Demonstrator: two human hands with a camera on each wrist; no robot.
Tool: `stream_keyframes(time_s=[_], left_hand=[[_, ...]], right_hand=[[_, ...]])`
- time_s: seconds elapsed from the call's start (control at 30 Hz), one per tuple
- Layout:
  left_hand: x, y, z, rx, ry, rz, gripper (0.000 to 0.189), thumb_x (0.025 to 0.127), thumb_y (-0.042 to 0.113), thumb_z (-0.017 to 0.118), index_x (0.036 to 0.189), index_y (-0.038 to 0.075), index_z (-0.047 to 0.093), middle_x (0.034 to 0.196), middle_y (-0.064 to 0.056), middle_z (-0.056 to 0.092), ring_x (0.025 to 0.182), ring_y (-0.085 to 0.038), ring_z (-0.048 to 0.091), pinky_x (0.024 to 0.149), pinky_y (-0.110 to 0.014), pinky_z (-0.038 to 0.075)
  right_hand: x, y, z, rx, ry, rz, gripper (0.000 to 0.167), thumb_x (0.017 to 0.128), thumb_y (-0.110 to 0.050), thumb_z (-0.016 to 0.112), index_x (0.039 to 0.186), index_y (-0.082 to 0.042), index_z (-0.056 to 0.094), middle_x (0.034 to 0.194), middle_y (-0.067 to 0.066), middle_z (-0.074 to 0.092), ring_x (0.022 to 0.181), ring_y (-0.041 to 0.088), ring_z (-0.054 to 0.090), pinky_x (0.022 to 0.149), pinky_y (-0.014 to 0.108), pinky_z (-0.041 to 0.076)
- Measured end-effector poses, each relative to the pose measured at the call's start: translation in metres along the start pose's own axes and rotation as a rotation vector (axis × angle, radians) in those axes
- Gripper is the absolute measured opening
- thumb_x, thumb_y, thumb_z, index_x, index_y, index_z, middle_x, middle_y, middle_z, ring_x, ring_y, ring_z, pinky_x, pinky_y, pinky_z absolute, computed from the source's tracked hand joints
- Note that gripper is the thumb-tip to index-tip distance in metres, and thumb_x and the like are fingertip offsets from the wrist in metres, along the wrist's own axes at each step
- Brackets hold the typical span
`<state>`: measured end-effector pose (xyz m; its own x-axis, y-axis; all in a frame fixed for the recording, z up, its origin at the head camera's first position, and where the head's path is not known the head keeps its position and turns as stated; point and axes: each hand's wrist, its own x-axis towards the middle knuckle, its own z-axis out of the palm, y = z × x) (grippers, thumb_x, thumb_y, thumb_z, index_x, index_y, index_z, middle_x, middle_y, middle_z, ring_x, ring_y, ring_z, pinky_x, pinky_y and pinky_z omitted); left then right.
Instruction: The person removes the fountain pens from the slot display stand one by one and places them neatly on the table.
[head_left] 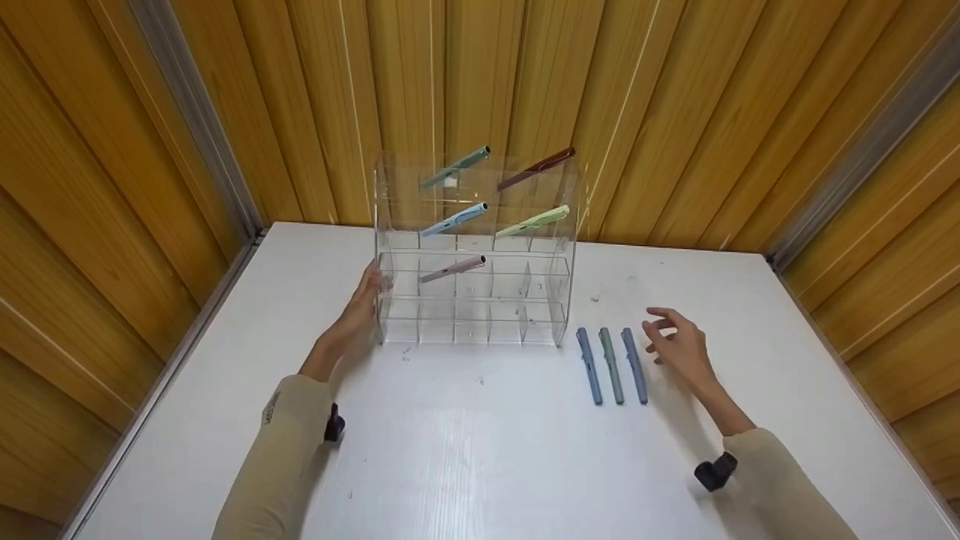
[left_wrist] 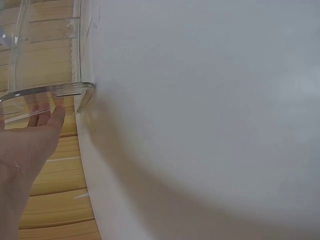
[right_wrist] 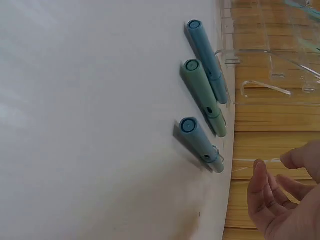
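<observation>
A clear acrylic pen rack (head_left: pixel 472 321) stands upright on the table, with several capped pens lying slanted on its tiers. Among these are a grey-green pen (head_left: pixel 456 168), a dark red pen (head_left: pixel 536 169), a light blue pen (head_left: pixel 454 220), a light green pen (head_left: pixel 533 223) and a pale pink pen (head_left: pixel 453 269). My left hand (head_left: pixel 360 304) rests against the rack's left side. To the rack's right lie a blue pen (head_left: pixel 589 366), a green pen (head_left: pixel 611 366) and another blue pen (head_left: pixel 634 366), side by side. Just right of them hovers my right hand (head_left: pixel 681 349), fingers loosely bent, holding nothing.
The white table (head_left: pixel 450 465) is bounded by yellow wood-look panels (head_left: pixel 480 90) behind and at both sides. Grey metal posts (head_left: pixel 202 120) stand in the corners. A black wrist device (head_left: pixel 716 471) sits at the right sleeve.
</observation>
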<state>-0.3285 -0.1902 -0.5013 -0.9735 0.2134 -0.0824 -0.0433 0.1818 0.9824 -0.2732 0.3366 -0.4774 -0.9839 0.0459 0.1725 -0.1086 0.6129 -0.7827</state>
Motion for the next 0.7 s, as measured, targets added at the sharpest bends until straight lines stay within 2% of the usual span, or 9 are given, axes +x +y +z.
stream_keyframes(time_s=[0.07, 0.3, 0.47, 0.6, 0.7], left_hand=[[0.000, 0.000, 0.000, -0.001, 0.005, -0.005, 0.077, 0.109, 0.065, 0.014, 0.168, 0.026, -0.016, 0.178, -0.013, -0.005, 0.164, -0.034, -0.010, 0.131, -0.059, -0.003], [0.002, 0.002, 0.001, -0.016, -0.002, -0.003, 0.075, 0.110, 0.065, 0.018, 0.169, 0.029, -0.011, 0.177, -0.013, 0.005, 0.165, -0.034, -0.004, 0.131, -0.060, -0.003], [0.003, 0.002, 0.001, 0.013, -0.011, -0.001, 0.073, 0.110, 0.064, 0.015, 0.168, 0.029, -0.012, 0.178, -0.012, 0.001, 0.165, -0.034, -0.005, 0.131, -0.060, 0.000], [0.001, 0.002, 0.000, 0.020, -0.012, 0.006, 0.072, 0.111, 0.062, 0.013, 0.168, 0.029, -0.013, 0.177, -0.016, 0.005, 0.164, -0.037, -0.002, 0.130, -0.063, -0.001], [-0.001, 0.002, -0.003, 0.028, -0.002, 0.008, 0.071, 0.111, 0.061, 0.013, 0.168, 0.029, -0.013, 0.176, -0.018, 0.009, 0.164, -0.038, 0.002, 0.130, -0.063, 0.000]], right_hand=[[0.001, -0.006, 0.002, 0.030, -0.008, 0.002, 0.039, 0.107, -0.017, 0.061, 0.139, 0.004, 0.059, 0.115, 0.028, 0.067, 0.070, 0.008, 0.071, 0.057, 0.020, 0.058], [0.001, -0.036, 0.013, 0.113, -0.105, 0.027, 0.042, 0.107, -0.019, 0.062, 0.145, 0.000, 0.057, 0.118, 0.021, 0.066, 0.075, 0.011, 0.071, 0.064, 0.024, 0.060], [0.002, -0.063, 0.023, 0.120, -0.169, 0.033, 0.042, 0.108, -0.021, 0.061, 0.145, -0.002, 0.057, 0.121, 0.024, 0.065, 0.079, 0.016, 0.073, 0.067, 0.024, 0.060], [0.009, -0.083, 0.034, 0.135, -0.206, 0.017, 0.040, 0.108, -0.021, 0.061, 0.143, -0.001, 0.059, 0.122, 0.025, 0.066, 0.082, 0.016, 0.074, 0.068, 0.024, 0.061], [0.013, -0.097, 0.046, 0.175, -0.231, -0.013, 0.040, 0.107, -0.019, 0.062, 0.142, 0.001, 0.060, 0.123, 0.027, 0.067, 0.090, 0.019, 0.076, 0.075, 0.026, 0.063]])
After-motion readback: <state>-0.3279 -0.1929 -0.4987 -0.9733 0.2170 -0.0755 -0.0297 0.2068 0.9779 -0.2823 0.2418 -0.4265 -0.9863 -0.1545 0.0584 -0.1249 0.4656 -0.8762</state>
